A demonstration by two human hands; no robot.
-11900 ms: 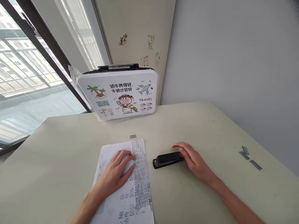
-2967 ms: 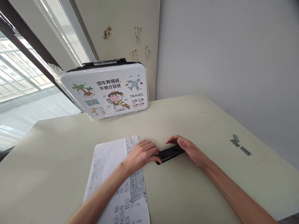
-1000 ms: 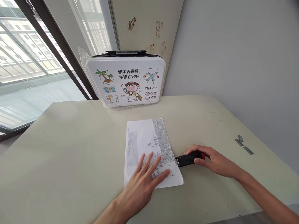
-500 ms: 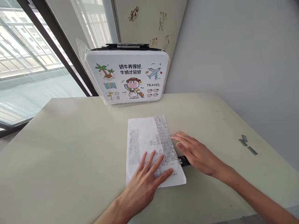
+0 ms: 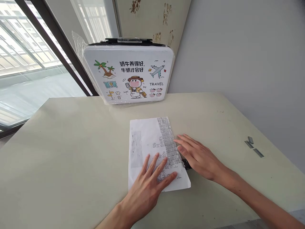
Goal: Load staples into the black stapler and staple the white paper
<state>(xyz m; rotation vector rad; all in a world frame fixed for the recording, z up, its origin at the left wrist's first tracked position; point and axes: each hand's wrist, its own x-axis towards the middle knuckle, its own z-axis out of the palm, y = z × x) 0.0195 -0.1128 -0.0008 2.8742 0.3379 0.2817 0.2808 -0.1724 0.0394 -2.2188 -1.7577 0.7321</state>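
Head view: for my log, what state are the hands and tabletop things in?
Paper: unfolded, printed side up.
Left hand: palm down on the paper, fingers spread.
Stapler: mostly hidden; open or shut unclear.
Right hand: over the stapler, fingers extended.
White case: upright, closed, in clear plastic.
Staple strips: three, lying loose.

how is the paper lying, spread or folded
Spread: the paper lies out on the table, printed face up, the left hand splayed on it. Whether any sheet beneath is folded, I can't tell.
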